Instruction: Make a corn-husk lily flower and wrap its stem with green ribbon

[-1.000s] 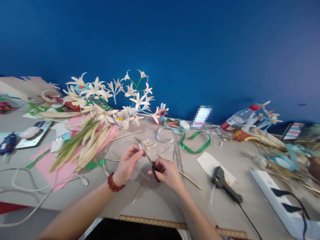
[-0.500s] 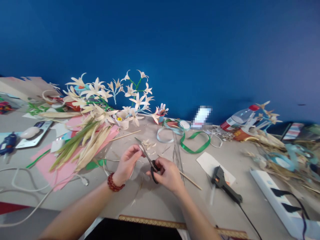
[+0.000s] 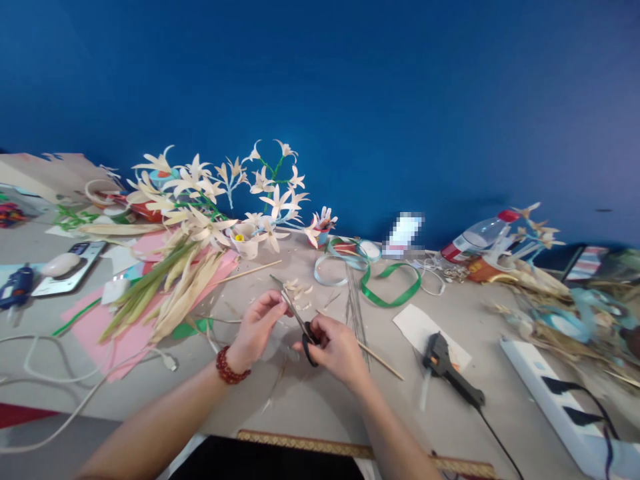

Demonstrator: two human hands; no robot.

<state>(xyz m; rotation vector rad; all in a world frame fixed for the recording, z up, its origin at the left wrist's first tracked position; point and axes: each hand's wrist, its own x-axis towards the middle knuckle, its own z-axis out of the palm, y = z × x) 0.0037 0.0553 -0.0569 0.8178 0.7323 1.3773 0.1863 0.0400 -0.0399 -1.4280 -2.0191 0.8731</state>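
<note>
My right hand (image 3: 336, 348) is closed around the black handles of a pair of scissors (image 3: 299, 318), whose blades point up and to the left. Beside the blades, my left hand (image 3: 260, 327) pinches a small pale piece between thumb and fingers; most of it is hidden, so its kind is unclear. The blades pass right by those fingertips. Just beyond the scissors, several small cream petal-like pieces (image 3: 300, 289) lie on the table. Thin wires (image 3: 356, 310) and a wooden stick (image 3: 381, 361) lie to the right of my right hand.
Dried husks (image 3: 175, 293) lie on pink paper (image 3: 95, 333) at the left, before cream husk flowers (image 3: 200, 180). Green ribbon (image 3: 395, 301) curls behind my hands. A black glue gun (image 3: 453, 370), a power strip (image 3: 547, 407) and a plastic bottle (image 3: 480, 235) stand at the right.
My left hand has shifted very slightly to the right, toward the blades. The scissors and my right hand look almost the same.
</note>
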